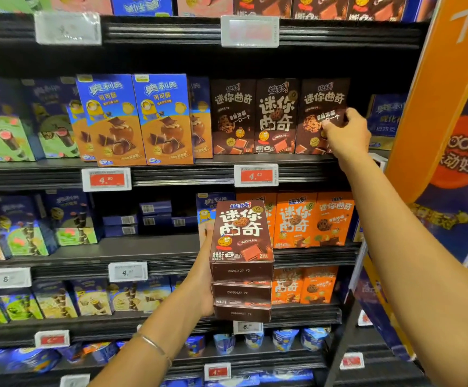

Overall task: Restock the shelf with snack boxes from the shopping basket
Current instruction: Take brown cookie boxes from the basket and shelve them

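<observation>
My left hand [207, 277] grips a stack of three brown chocolate cookie boxes [241, 247] from the left side, held in front of the lower shelves. My right hand [344, 132] reaches up to the second shelf [188, 174] and holds the rightmost brown cookie box [319, 107] by its right edge, thumb on the front. That box stands upright beside two more brown boxes [255, 115] of the same kind. The shopping basket is out of view.
Blue and orange wafer boxes [135, 118] stand left of the brown row. Orange cookie boxes [311, 219] fill the shelf below. Price tags [256, 175] line the shelf edges. An orange and blue promo panel [450, 135] stands at the right end.
</observation>
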The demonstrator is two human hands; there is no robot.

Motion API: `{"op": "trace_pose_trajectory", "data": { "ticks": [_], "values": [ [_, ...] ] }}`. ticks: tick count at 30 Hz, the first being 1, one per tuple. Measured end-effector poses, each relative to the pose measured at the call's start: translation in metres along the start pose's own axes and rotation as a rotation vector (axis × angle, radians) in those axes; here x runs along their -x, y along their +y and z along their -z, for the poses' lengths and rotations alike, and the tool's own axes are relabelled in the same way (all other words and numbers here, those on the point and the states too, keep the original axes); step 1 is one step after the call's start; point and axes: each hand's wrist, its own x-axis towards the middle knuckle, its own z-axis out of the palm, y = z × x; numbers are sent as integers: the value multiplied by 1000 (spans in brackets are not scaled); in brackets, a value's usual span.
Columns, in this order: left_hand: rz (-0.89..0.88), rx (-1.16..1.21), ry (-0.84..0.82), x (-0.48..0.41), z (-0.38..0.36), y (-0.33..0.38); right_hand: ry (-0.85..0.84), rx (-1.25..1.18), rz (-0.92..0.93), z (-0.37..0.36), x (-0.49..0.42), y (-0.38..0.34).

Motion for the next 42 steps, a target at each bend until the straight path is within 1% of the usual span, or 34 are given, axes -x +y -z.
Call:
{"op": "trace_pose_trajectory", "data": {
  "ticks": [5, 7, 9, 10, 11, 12, 14, 16, 18, 19, 20, 23, 26, 32, 37, 42],
  "values": [
    [-7, 11, -12, 2, 0, 3, -3, 45, -79, 0, 2, -6],
    [-8, 25, -13, 2, 1, 4, 67, 55, -82, 4, 19, -13],
    [-16, 36, -16, 3, 3, 5, 203, -14, 48, 7, 60, -21],
    [-24, 41, -17, 4, 4, 6, 236, -95, 137, 4, 91, -22],
    [-36, 43, -20, 4, 5, 6, 210, -174, 204, 0, 125, -22],
    [-47, 45, -24, 4, 6, 7, 126, -236, 220, -5, 160, -20],
    [-52, 58, -35, 5, 9, 6, -111, -285, 127, -16, 215, -11],
    [-72, 67, -38, 8, 14, 6, -354, -295, -69, -25, 242, -2],
    [-100, 58, -23, 9, 19, 7, -574, -303, -287, -27, 245, 1],
    [-106, 56, -10, 9, 21, 7, -652, -295, -353, -26, 242, 1],
    [-112, 59, 2, 10, 23, 8, -709, -281, -382, -26, 239, 1],
    [-147, 55, 22, 12, 26, 10, -807, -226, -348, -28, 236, 0],
    [-179, 49, 38, 15, 30, 11, -829, -207, -319, -28, 235, -5],
    [-219, 1, 37, 19, 34, 17, -852, -259, -382, -28, 233, -12],
    [-254, -14, 62, 25, 32, 21, -844, -445, -406, -19, 227, -23],
    [-197, 78, 58, 30, 35, 23, -718, -517, -246, -5, 206, -45]
  ]
}}
